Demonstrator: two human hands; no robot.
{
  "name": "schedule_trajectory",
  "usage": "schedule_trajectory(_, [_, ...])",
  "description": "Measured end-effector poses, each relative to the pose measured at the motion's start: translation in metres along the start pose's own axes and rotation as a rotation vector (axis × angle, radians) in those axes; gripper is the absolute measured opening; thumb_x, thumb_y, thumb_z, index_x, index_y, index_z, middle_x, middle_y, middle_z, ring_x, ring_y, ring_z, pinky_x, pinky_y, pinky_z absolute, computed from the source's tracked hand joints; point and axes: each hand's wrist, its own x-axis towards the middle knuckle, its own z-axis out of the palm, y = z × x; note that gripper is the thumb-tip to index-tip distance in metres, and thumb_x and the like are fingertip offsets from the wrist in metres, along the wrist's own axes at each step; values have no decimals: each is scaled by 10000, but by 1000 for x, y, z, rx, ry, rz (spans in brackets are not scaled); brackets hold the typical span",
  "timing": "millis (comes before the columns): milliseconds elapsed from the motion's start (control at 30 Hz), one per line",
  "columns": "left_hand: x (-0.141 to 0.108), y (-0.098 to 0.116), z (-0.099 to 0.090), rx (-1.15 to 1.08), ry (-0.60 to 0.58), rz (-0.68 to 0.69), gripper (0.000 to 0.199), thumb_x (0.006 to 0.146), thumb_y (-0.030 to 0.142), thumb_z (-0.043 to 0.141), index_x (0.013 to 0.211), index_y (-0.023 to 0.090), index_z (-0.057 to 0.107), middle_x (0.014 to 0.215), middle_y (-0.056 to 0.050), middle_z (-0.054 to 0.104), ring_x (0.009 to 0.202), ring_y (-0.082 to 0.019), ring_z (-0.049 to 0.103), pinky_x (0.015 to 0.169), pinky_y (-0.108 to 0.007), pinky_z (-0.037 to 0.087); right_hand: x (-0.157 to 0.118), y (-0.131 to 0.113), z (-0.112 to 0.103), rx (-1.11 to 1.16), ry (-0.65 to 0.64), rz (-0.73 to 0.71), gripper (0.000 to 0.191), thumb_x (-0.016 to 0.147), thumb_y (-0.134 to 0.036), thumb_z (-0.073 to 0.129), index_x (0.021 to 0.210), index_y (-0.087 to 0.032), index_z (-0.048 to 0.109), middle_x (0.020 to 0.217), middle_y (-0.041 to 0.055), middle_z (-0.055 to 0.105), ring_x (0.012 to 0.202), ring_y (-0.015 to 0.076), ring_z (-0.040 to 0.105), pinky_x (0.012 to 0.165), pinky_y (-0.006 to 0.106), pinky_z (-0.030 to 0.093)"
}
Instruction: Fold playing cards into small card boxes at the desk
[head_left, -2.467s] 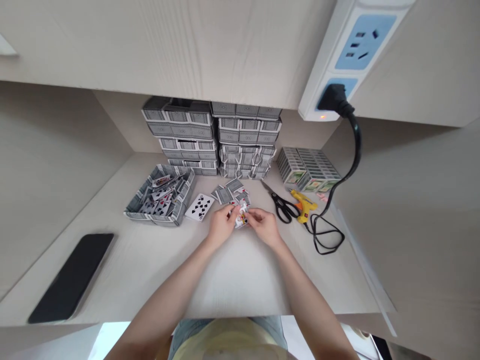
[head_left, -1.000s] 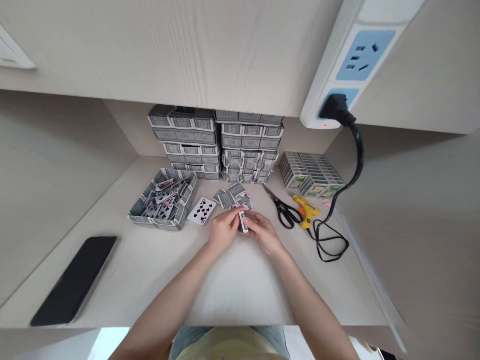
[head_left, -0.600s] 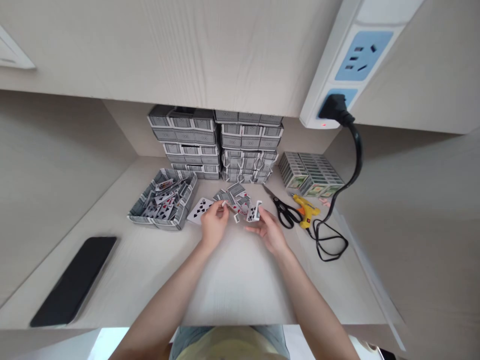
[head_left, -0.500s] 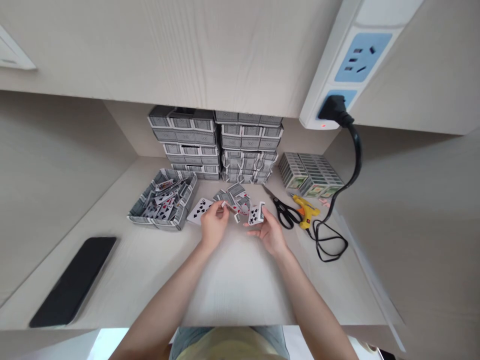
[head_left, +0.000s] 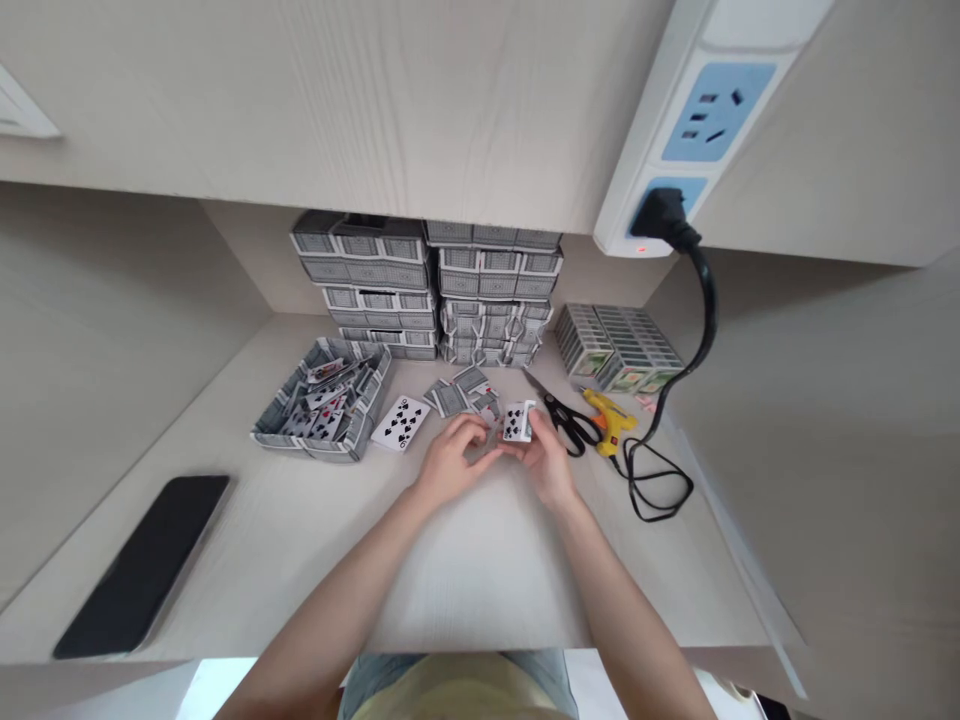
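My right hand (head_left: 547, 462) grips a folded playing card (head_left: 517, 422), its spades face showing and one edge bent up. Beside it, my left hand (head_left: 452, 462) has its thumb and fingers apart, the thumb reaching toward the right hand's fingertips; nothing shows between them. A spades card (head_left: 401, 423) lies face up left of my left hand. Behind my hands is a loose pile of folded card pieces (head_left: 450, 398), some with grey backs up. A box made of cards (head_left: 360, 440) holds many folded cards at the left.
Stacked card-built boxes (head_left: 386, 270) stand at the back. Right of my hands lie black scissors (head_left: 574, 425) and a yellow glue gun (head_left: 611, 422) with a looped black cable (head_left: 709, 330). Packed card decks (head_left: 626, 350) sit behind. A black phone (head_left: 142, 565) lies front left. A power strip (head_left: 675, 150) hangs above.
My left hand has moved right and nearer my right hand, its fingers opening; the small folded piece it held no longer shows there. The card in my right hand is turned more upright.
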Motion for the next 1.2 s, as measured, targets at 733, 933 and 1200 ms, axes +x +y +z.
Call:
schedule_trajectory(733, [-1, -1, -3, 168, -109, 19, 94, 694, 226, 596, 712, 192, 511, 1128, -45, 505, 1030, -181, 522, 825, -308, 444, 3, 15, 0, -434, -83, -39, 429, 634, -389, 676, 989, -171, 570, 883, 59, 656, 804, 188, 611, 728, 317, 480])
schedule_trajectory(933, [-1, -3, -3, 232, -131, -2, 103, 668, 201, 605, 707, 195, 510, 1142, -39, 518, 977, -179, 557, 783, -304, 468, 5, 18, -2, -505, -71, -21, 464, 630, -407, 670, 1013, -160, 584, 942, 72, 643, 853, 199, 605, 755, 320, 476])
schedule_trajectory(1200, [-1, -2, -2, 255, -153, -1, 164, 720, 353, 589, 736, 195, 548, 1184, -55, 525, 1051, -195, 533, 844, -328, 470, 1, 14, 1, -496, -98, 47, 454, 629, -410, 673, 1005, -174, 578, 923, 60, 639, 851, 197, 597, 667, 286, 486])
